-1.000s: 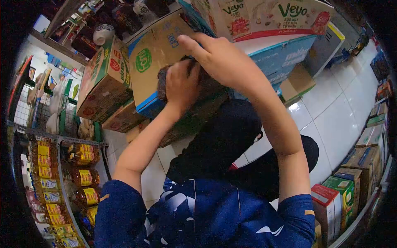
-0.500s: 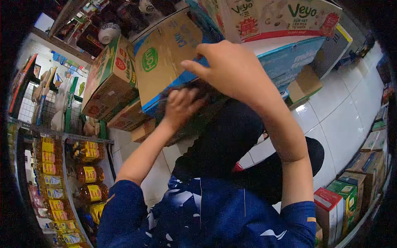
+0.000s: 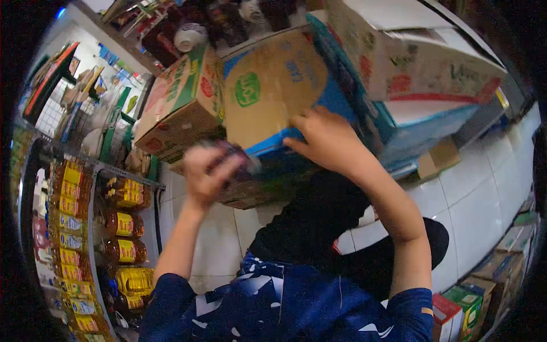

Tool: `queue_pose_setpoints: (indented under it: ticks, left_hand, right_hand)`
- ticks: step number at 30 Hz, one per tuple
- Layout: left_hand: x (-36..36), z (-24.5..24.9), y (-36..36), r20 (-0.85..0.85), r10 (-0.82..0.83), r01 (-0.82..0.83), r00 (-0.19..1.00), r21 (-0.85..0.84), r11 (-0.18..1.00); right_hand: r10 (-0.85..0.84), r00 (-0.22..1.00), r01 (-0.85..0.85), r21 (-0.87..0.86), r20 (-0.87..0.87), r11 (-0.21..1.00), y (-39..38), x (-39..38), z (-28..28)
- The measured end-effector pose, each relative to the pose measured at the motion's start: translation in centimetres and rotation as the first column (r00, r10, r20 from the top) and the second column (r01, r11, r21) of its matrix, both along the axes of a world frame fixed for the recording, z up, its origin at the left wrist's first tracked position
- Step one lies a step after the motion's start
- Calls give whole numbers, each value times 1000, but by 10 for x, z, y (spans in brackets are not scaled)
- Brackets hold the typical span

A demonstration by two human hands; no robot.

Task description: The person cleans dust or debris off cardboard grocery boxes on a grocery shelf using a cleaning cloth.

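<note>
A brown and blue cardboard box (image 3: 262, 114) with a green oval logo stands in front of me. My left hand (image 3: 202, 176) is closed around a dark, crumpled cloth (image 3: 233, 162), blurred by motion, off the box's near left corner. My right hand (image 3: 330, 142) is over the box's blue near edge, thumb and fingers apart. Its fingertips seem to rest on the cardboard, and nothing shows in its grasp.
A green and brown carton (image 3: 179, 117) stands left of the box. To the right, a Veyo carton (image 3: 421, 65) sits on a light-blue box (image 3: 427, 134). Shelves with yellow-labelled oil bottles (image 3: 125, 225) line the left; more cartons (image 3: 470, 302) stand at lower right.
My left hand has moved left and down with the cloth, away from the box front. My right hand has come lower, onto the box edge. The view has shifted slightly.
</note>
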State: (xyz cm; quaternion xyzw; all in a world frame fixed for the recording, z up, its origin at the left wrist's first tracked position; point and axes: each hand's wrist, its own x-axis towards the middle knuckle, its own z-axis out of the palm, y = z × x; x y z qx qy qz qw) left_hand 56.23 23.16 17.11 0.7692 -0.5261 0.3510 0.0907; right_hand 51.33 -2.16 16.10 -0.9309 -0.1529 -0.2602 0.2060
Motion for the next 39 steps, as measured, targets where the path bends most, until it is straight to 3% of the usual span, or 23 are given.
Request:
queue_pose_setpoints:
  ticks: [1,3,4,6,7,9,12,13,14,16,22,24,26,28,30,32,34,35,36,38,39]
  left_hand:
    - [7,28,-2,202,8,22,979,-145,989]
    - [33,69,8,-20,120,-121,993,-224,967]
    - [49,85,12,-195,132,-154,972,-99,983]
    - [82,89,22,-361,282,-199,889,249,948]
    - [90,94,27,-348,288,-216,892,232,948]
    - [101,106,25,-647,232,-66,726,270,961]
    - [129,105,39,-671,209,-21,711,277,961]
    - [136,107,43,-586,189,-20,788,282,959]
    - [147,108,45,-581,188,-31,791,270,962]
    - [186,105,48,-682,227,-41,695,278,960]
    - [288,81,41,-507,187,-116,841,169,979]
    - [305,76,30,-518,204,-172,831,110,979]
    - [327,75,22,-559,229,-220,797,84,972]
    - [349,67,18,-599,252,-265,760,69,962]
    - [369,62,19,-453,198,-213,869,19,977]
    - [351,70,19,-330,292,-289,898,60,956]
    - [346,73,20,-449,131,-103,884,86,991]
    - [342,76,24,-572,93,-43,815,101,994]
    - [327,77,26,-580,90,-35,810,106,994]
    - [291,83,33,-732,74,-37,677,66,997]
    - [270,86,36,-707,120,-42,697,127,991]
  right_hand:
    - [32,999,-32,-16,-33,999,4,5,-6]
    - [143,989,-143,-17,25,990,14,18,-17]
    - [226,972,-225,-18,67,974,19,22,-19]
    - [278,960,-276,-57,25,959,29,24,-17]
    - [312,950,-311,-70,8,948,33,25,-14]
    - [347,938,-345,-103,1,933,38,27,-9]
    - [342,935,-353,-214,-91,911,44,29,-8]
    - [333,933,-356,-209,-139,911,45,28,-6]
    - [339,931,-362,-224,-135,905,47,27,-2]
    - [294,934,-341,-261,-204,903,50,26,7]
    - [325,917,-380,-260,-231,888,54,42,19]
    - [401,860,-452,-108,-317,885,54,51,31]
    - [382,789,-375,115,-481,920,62,81,58]
    - [395,918,-395,14,30,918,79,124,82]
    - [526,825,-548,70,208,833,96,166,90]
    - [571,795,-601,139,204,787,110,189,54]
    - [617,761,-649,211,199,731,114,194,43]
    - [589,778,-628,215,220,748,112,191,40]
    - [553,799,-599,228,237,767,109,188,35]
    - [491,829,-554,278,266,785,100,188,32]
    - [438,849,-521,324,296,790,97,189,31]
